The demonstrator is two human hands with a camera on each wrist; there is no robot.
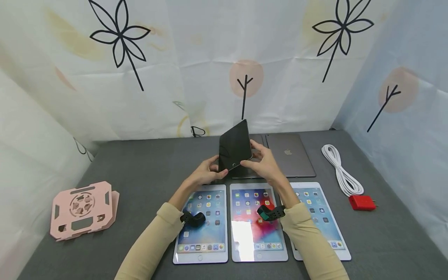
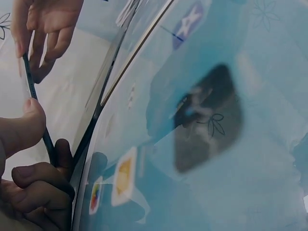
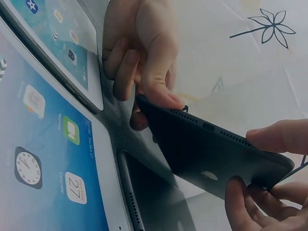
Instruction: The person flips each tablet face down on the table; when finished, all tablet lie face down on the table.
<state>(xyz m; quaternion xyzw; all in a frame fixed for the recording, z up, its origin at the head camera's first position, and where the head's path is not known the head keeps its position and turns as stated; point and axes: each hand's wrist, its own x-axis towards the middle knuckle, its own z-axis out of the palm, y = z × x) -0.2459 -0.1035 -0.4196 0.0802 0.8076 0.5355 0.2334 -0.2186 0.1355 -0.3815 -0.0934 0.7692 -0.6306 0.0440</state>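
Observation:
Both hands hold a small black tablet (image 1: pixel 235 146) tilted up above the table, its dark screen facing the person. My left hand (image 1: pixel 206 171) grips its lower left corner, thumb along the bottom edge. My right hand (image 1: pixel 260 159) pinches the lower right side. In the right wrist view, the tablet (image 3: pixel 207 154) shows a dark back with an apple logo and speaker holes on its edge; the left hand (image 3: pixel 144 53) is at the top and the right hand (image 3: pixel 274 163) at lower right. Dark grey tablets (image 1: pixel 288 153) lie face down behind the hands.
Nearer the person lie three white-framed tablets with lit screens: left (image 1: pixel 203 233), middle (image 1: pixel 259 233) and right (image 1: pixel 323 217). Pink tablet cases (image 1: pixel 82 210) are stacked at left. A coiled white cable (image 1: pixel 341 171) and a red power adapter (image 1: pixel 363 202) lie at right.

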